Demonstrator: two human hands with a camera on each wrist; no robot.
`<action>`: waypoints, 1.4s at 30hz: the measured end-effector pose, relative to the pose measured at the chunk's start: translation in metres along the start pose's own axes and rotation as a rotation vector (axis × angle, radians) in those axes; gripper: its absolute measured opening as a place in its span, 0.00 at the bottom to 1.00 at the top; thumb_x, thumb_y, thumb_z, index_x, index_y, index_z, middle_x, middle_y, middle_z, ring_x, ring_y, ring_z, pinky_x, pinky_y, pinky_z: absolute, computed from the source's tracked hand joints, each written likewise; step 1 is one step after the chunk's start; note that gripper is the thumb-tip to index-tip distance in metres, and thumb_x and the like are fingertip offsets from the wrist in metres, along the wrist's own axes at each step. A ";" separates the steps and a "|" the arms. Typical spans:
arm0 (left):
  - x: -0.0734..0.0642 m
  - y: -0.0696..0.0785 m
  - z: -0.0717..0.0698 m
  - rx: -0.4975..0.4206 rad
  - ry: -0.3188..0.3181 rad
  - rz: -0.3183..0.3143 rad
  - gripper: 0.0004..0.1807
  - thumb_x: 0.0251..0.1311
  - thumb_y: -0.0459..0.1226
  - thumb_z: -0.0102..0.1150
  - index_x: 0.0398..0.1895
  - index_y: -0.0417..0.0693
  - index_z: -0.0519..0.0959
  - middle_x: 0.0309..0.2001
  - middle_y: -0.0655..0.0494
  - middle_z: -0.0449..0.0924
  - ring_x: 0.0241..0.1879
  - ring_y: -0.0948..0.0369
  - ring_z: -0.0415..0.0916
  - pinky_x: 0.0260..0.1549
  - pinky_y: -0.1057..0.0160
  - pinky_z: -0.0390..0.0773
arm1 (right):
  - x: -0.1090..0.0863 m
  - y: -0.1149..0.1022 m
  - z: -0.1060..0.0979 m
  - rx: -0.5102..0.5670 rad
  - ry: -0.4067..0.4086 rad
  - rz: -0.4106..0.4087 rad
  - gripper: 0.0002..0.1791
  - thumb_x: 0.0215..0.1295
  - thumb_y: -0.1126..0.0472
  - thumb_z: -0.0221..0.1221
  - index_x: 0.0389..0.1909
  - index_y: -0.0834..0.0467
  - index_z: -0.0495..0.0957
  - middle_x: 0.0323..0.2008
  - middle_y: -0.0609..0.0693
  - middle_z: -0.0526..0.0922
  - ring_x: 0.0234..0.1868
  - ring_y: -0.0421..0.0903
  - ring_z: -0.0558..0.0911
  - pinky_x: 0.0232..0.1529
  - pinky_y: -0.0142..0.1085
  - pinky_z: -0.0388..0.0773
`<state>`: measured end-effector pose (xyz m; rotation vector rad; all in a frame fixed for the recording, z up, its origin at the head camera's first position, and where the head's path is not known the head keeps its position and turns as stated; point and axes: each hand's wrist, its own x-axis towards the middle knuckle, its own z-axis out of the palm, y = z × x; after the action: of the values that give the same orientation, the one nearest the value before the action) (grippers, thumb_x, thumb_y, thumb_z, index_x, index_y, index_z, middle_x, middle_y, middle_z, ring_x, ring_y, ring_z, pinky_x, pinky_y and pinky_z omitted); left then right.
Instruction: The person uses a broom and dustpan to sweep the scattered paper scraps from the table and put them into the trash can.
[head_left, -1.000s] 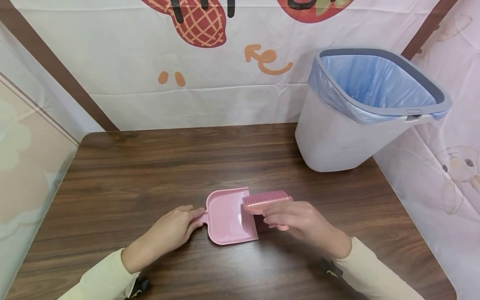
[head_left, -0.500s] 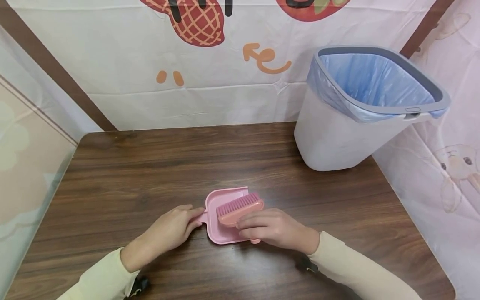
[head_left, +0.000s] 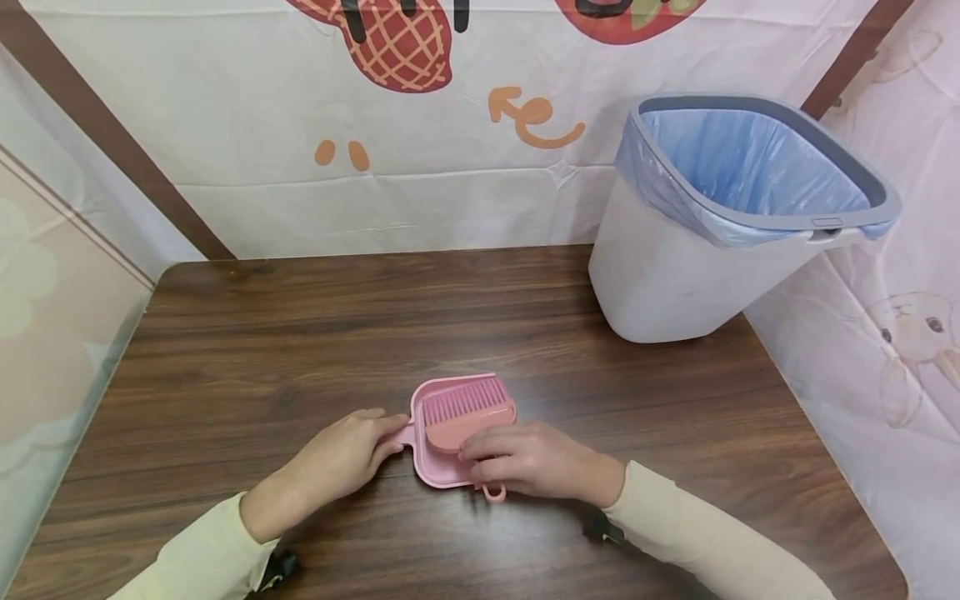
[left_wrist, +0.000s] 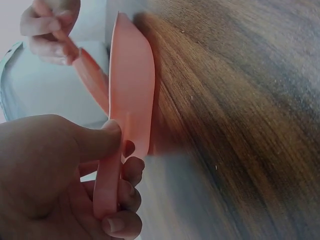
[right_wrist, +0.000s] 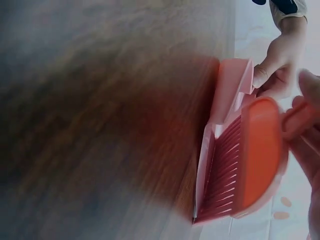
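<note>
A small pink dustpan [head_left: 442, 473] lies on the wooden table with its handle toward the left. My left hand [head_left: 352, 454] grips that handle; the left wrist view shows the thumb on top and the fingers curled beneath it. My right hand [head_left: 536, 460] holds a pink hand brush [head_left: 468, 425] by its handle, over the dustpan. In the right wrist view the brush's bristles [right_wrist: 222, 172] point down into the pan. The ring at the end of the brush handle sticks out below the right hand. Much of the pan's floor is hidden by the brush.
A white trash bin [head_left: 667, 275] with a grey rim and blue liner bag stands at the table's back right. A printed cloth [head_left: 262, 100] hangs behind the table [head_left: 300, 325], and further cloths hang at both sides.
My right hand has moved the brush leftward from the dustpan's open edge to over the pan, and the brush has turned. The left hand and the dustpan have stayed in place.
</note>
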<state>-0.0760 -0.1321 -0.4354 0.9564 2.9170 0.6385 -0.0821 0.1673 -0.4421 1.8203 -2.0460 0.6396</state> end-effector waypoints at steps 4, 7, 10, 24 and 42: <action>0.000 -0.001 0.000 0.002 0.001 -0.004 0.17 0.62 0.36 0.70 0.53 0.39 0.84 0.41 0.47 0.85 0.43 0.49 0.83 0.46 0.47 0.81 | 0.000 -0.003 0.004 -0.006 -0.087 0.007 0.03 0.69 0.57 0.65 0.40 0.51 0.84 0.52 0.49 0.84 0.56 0.41 0.82 0.61 0.28 0.72; -0.001 0.000 0.000 0.004 0.007 -0.008 0.17 0.61 0.35 0.70 0.53 0.39 0.84 0.39 0.48 0.84 0.43 0.50 0.83 0.46 0.47 0.81 | -0.002 -0.005 0.007 -0.010 -0.142 0.019 0.05 0.66 0.55 0.67 0.40 0.49 0.84 0.53 0.48 0.83 0.56 0.40 0.81 0.60 0.27 0.73; -0.001 0.001 0.000 0.007 0.013 -0.010 0.18 0.61 0.35 0.70 0.53 0.39 0.84 0.37 0.50 0.83 0.42 0.50 0.83 0.45 0.48 0.81 | -0.003 -0.007 0.009 0.011 -0.184 0.039 0.08 0.65 0.53 0.68 0.42 0.49 0.84 0.54 0.49 0.82 0.57 0.42 0.80 0.60 0.28 0.73; 0.000 0.000 0.001 0.049 0.040 -0.006 0.16 0.63 0.37 0.69 0.53 0.41 0.84 0.31 0.57 0.76 0.36 0.55 0.78 0.38 0.51 0.80 | -0.002 -0.010 0.012 0.027 -0.301 0.124 0.06 0.72 0.55 0.63 0.45 0.50 0.85 0.58 0.51 0.79 0.60 0.42 0.78 0.58 0.28 0.75; 0.002 -0.006 -0.005 0.119 0.024 0.006 0.27 0.60 0.50 0.71 0.57 0.43 0.83 0.44 0.53 0.82 0.45 0.52 0.78 0.42 0.49 0.76 | -0.003 -0.014 0.007 0.060 -0.294 0.126 0.22 0.62 0.71 0.63 0.55 0.51 0.81 0.62 0.51 0.76 0.65 0.43 0.74 0.66 0.29 0.68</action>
<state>-0.0817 -0.1375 -0.4324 0.9748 3.0041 0.4855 -0.0675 0.1650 -0.4477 1.9282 -2.3693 0.4935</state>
